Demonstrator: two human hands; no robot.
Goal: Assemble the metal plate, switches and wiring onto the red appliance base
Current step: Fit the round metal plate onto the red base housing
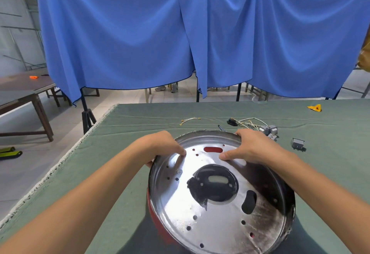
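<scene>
On the green-clothed counter [140, 125] the metal plate [218, 213] sits over the red appliance base [155, 216], left hand [160, 146] and right hand [253, 149] gripping its far rim to seat it; next, probably, aligning its holes, then fetching the switches [298, 143] and wiring [248, 122] beyond.

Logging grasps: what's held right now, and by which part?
Both hands grip the metal plate at its far rim: left hand on the far-left edge, right hand on the far-right edge, thumbs on its face.

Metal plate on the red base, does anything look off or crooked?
The metal plate sits tilted, not flush: the red base shows only along its left edge. Both hands grip its far rim.
</scene>
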